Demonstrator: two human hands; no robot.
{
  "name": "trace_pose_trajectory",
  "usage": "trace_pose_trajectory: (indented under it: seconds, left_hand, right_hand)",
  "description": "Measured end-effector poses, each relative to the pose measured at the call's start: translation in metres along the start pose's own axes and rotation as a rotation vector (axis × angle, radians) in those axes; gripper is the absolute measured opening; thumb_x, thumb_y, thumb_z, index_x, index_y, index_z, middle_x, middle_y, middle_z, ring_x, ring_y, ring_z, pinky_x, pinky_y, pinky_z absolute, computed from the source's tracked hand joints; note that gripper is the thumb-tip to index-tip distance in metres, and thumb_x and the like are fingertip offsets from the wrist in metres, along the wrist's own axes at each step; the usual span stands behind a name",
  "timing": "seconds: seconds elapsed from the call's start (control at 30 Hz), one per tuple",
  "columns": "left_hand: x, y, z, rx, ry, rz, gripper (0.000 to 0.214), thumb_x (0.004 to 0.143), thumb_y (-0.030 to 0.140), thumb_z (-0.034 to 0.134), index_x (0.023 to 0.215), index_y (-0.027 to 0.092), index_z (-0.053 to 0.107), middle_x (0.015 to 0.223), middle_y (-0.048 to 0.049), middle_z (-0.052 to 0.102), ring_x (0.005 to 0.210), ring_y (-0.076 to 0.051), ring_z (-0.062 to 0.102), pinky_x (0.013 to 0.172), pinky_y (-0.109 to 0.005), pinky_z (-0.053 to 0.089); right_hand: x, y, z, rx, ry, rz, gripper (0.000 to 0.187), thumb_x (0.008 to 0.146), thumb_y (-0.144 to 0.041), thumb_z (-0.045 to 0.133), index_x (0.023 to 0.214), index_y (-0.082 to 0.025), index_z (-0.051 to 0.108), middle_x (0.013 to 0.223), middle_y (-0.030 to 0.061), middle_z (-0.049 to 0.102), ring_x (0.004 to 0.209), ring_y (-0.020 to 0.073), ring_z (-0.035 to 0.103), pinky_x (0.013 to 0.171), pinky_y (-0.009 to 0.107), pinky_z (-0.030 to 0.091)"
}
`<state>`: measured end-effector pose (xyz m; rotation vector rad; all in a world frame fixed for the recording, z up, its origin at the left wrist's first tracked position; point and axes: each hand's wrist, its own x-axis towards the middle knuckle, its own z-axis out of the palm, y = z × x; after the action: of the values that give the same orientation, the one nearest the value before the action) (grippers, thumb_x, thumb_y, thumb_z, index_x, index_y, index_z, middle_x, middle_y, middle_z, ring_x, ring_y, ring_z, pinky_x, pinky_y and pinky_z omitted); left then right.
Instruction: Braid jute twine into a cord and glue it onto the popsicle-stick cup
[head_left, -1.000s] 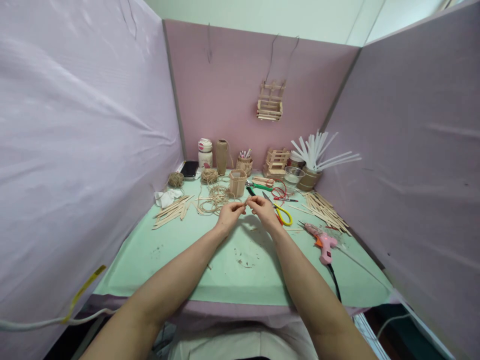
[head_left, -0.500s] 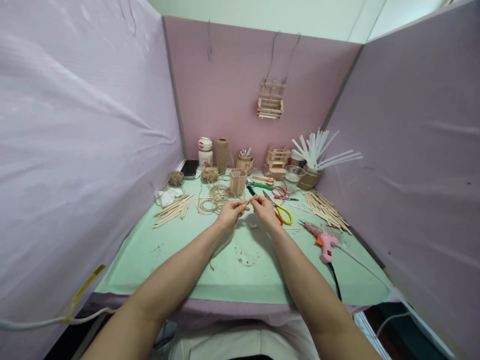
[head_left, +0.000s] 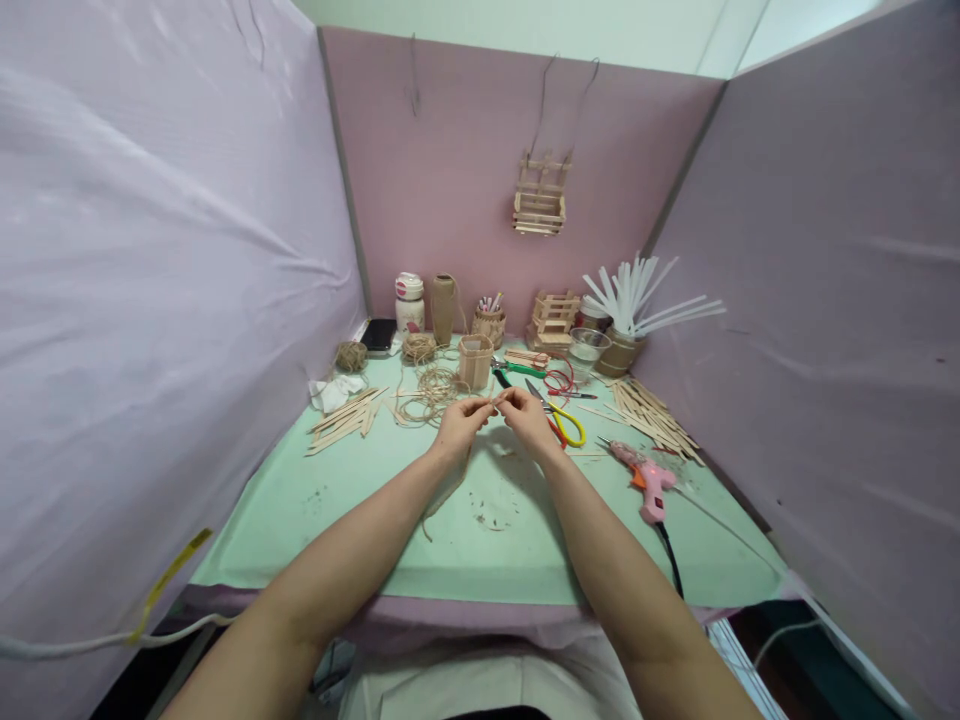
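Observation:
Over the middle of the table, my left hand (head_left: pixel 462 424) pinches a strand of jute twine (head_left: pixel 448 494), whose loose tail hangs below it onto the green cloth. Fingertip to fingertip with it, my right hand (head_left: pixel 523 416) is also closed in a pinch on the twine; the short piece between them is mostly hidden by the fingers. Just beyond the hands stands a small box made of wooden sticks (head_left: pixel 475 364). Loose coils of twine (head_left: pixel 431 393) lie to its left. Scissors with yellow handles (head_left: pixel 568 426) rest right beside my right hand.
A pink glue gun (head_left: pixel 651 484) lies at the right with its cord over the front edge. Wooden sticks are piled at left (head_left: pixel 346 420) and right (head_left: pixel 655 417). Green-handled pliers (head_left: pixel 525 369), a clear bowl (head_left: pixel 589 347) and a pot of white glue sticks (head_left: pixel 621 352) stand farther back.
Both hands stay pinched together in nearly the same place, with small finger movements. The hanging twine tail has shifted slightly. The view has tilted a little.

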<state>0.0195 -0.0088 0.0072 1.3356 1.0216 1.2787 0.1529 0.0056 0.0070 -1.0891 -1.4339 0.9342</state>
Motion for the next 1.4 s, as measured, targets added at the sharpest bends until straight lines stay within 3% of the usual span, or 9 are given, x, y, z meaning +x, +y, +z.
trace_pose_trajectory:
  seconds: [0.13, 0.33, 0.5, 0.67, 0.87, 1.0, 1.13, 1.3, 1.4]
  left_hand:
    - [0.0, 0.0, -0.001, 0.038, 0.06, 0.017, 0.022, 0.068, 0.03, 0.062, 0.081, 0.015, 0.071, 0.072, -0.005, 0.067, 0.066, -0.014, 0.055, 0.062, -0.025, 0.04]
    - [0.006, -0.011, -0.005, 0.114, 0.13, 0.108, 0.018, 0.07, 0.026, 0.061, 0.081, 0.015, 0.071, 0.081, -0.0064, 0.069, 0.073, -0.016, 0.059, 0.071, -0.027, 0.043]
    - [0.009, -0.017, -0.009, 0.215, 0.119, 0.165, 0.019, 0.074, 0.024, 0.057, 0.083, 0.016, 0.071, 0.081, -0.0069, 0.069, 0.076, -0.017, 0.061, 0.074, -0.029, 0.045]
    - [0.007, -0.016, -0.009, 0.224, 0.096, 0.177, 0.019, 0.075, 0.025, 0.057, 0.084, 0.016, 0.071, 0.077, -0.0061, 0.069, 0.075, -0.017, 0.061, 0.074, -0.029, 0.045]
    - [0.004, -0.011, -0.007, 0.187, 0.086, 0.152, 0.02, 0.073, 0.027, 0.06, 0.086, 0.016, 0.071, 0.079, -0.0064, 0.069, 0.077, -0.018, 0.062, 0.075, -0.029, 0.045]
    - [0.004, -0.006, -0.005, 0.138, 0.073, 0.134, 0.02, 0.073, 0.028, 0.06, 0.084, 0.015, 0.071, 0.077, -0.0061, 0.069, 0.076, -0.017, 0.061, 0.075, -0.029, 0.045]
    - [0.001, -0.002, -0.001, 0.064, 0.014, 0.12, 0.021, 0.071, 0.03, 0.061, 0.082, 0.015, 0.07, 0.078, -0.0052, 0.07, 0.076, -0.017, 0.06, 0.074, -0.029, 0.045]
    - [0.0, -0.001, 0.0, 0.106, -0.044, 0.148, 0.015, 0.069, 0.027, 0.061, 0.074, 0.016, 0.07, 0.076, -0.0038, 0.069, 0.074, -0.017, 0.06, 0.073, -0.029, 0.045]
    - [-0.001, -0.003, 0.0, 0.159, -0.062, 0.147, 0.015, 0.069, 0.027, 0.061, 0.072, 0.016, 0.07, 0.073, -0.0034, 0.069, 0.072, -0.016, 0.059, 0.071, -0.028, 0.045]
  right_hand:
    - [-0.002, 0.0, 0.0, -0.078, -0.033, -0.092, 0.016, 0.07, -0.035, 0.056, 0.071, -0.019, 0.054, 0.067, -0.001, 0.058, 0.064, 0.0132, 0.052, 0.063, 0.026, 0.04]
    - [-0.005, 0.0, 0.002, -0.259, -0.009, -0.265, 0.022, 0.07, -0.027, 0.056, 0.09, -0.02, 0.053, 0.087, 0.003, 0.058, 0.073, 0.0149, 0.052, 0.061, 0.026, 0.041]
    - [-0.006, -0.005, 0.001, -0.336, -0.022, -0.341, 0.012, 0.077, -0.032, 0.054, 0.076, -0.02, 0.057, 0.085, 0.005, 0.056, 0.076, 0.0162, 0.051, 0.064, 0.028, 0.041]
    - [-0.005, -0.003, -0.001, -0.269, 0.003, -0.275, 0.02, 0.08, -0.037, 0.051, 0.073, -0.02, 0.059, 0.079, 0.0042, 0.059, 0.075, 0.017, 0.053, 0.069, 0.029, 0.041]
    - [-0.003, -0.001, -0.001, -0.101, -0.006, -0.137, 0.027, 0.074, -0.045, 0.056, 0.072, -0.019, 0.06, 0.07, 0.0017, 0.06, 0.069, 0.0155, 0.052, 0.065, 0.028, 0.04]
    - [0.0, -0.006, -0.005, 0.164, -0.075, 0.08, 0.031, 0.066, -0.049, 0.063, 0.076, -0.019, 0.061, 0.071, 0.0002, 0.059, 0.063, 0.0117, 0.049, 0.053, 0.023, 0.035]
    - [0.002, -0.009, -0.01, 0.356, -0.056, 0.321, 0.041, 0.069, -0.058, 0.056, 0.074, -0.018, 0.061, 0.07, 0.0008, 0.058, 0.059, 0.0095, 0.048, 0.048, 0.021, 0.031]
    - [0.0, -0.005, -0.008, 0.298, -0.136, 0.218, 0.033, 0.061, -0.048, 0.069, 0.07, -0.019, 0.058, 0.062, -0.0029, 0.054, 0.058, 0.0088, 0.049, 0.051, 0.02, 0.032]
    - [0.001, 0.0, -0.006, 0.281, -0.059, 0.154, 0.031, 0.062, -0.046, 0.068, 0.069, -0.019, 0.055, 0.06, -0.0034, 0.054, 0.054, 0.0082, 0.047, 0.051, 0.021, 0.035]
